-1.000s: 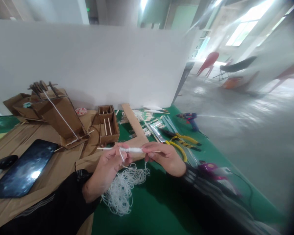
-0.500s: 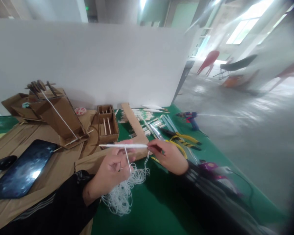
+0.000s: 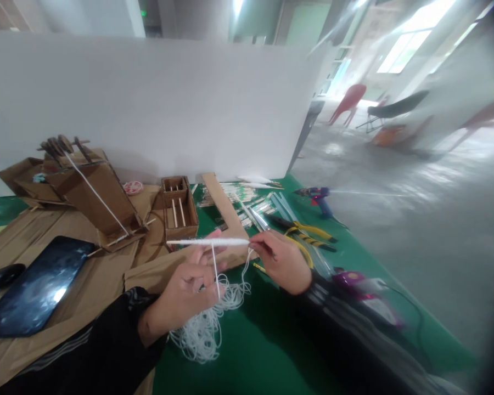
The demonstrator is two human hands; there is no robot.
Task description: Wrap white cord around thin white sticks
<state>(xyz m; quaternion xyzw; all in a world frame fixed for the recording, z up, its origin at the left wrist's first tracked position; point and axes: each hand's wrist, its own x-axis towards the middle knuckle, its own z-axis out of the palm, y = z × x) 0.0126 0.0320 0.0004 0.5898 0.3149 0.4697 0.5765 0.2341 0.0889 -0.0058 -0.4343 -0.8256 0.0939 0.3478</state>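
Note:
A thin stick wound with white string [image 3: 218, 242] lies level above the table, its bare end pointing left. My right hand [image 3: 280, 260] pinches its right end between thumb and fingers. A taut strand of string [image 3: 215, 269] drops from the winding to my left hand [image 3: 189, 291], whose thumb and fingers close on it below the stick. Some fingers of that hand reach up behind the stick; whether they touch it I cannot tell. Beneath both hands a loose tangle of white string [image 3: 200, 334] rests on the green table [image 3: 251, 356], and another strand runs up to the right hand.
At left stand a cardboard model [image 3: 94, 192], a small divided cardboard box [image 3: 181, 211] and a dark tablet [image 3: 41, 285]. Pliers [image 3: 313, 233], bundled sticks [image 3: 230, 195] and a blue glue gun [image 3: 319, 197] lie beyond my right hand. A purple device [image 3: 349, 278] sits beside my right sleeve.
My left-hand fingers have loosened and spread a little, and the strand's top sits slightly further right on the stick. The right hand still pinches the end. The view has shifted slightly.

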